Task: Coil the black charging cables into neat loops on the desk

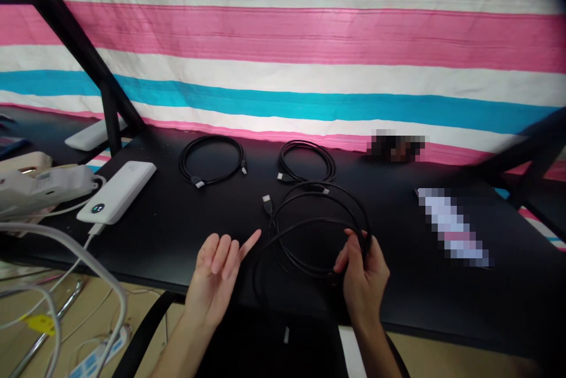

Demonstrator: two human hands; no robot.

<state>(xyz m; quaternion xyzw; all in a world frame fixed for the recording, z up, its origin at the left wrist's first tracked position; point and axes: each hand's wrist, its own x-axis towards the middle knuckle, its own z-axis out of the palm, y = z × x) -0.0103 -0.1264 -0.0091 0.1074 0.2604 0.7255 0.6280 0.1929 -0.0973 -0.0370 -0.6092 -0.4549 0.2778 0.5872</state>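
Note:
My right hand point(363, 278) is closed round a bundle of loose black cable loops point(318, 224) near the front of the black table point(177, 236). The cable's USB plug point(267, 203) sticks up at the left of the loops. My left hand point(219, 272) hovers open, palm up, with the index finger stretched toward the loops; it holds nothing. Two more black cables lie coiled farther back: one coil point(211, 160) at the left and another coil point(306, 161) at the middle.
A white power bank point(117, 191) with a white lead lies at the table's left, beside a white power strip point(42, 186). A second white block point(91, 135) sits behind a black frame post point(110, 112). Striped pink, white and blue cloth point(309, 59) backs the table.

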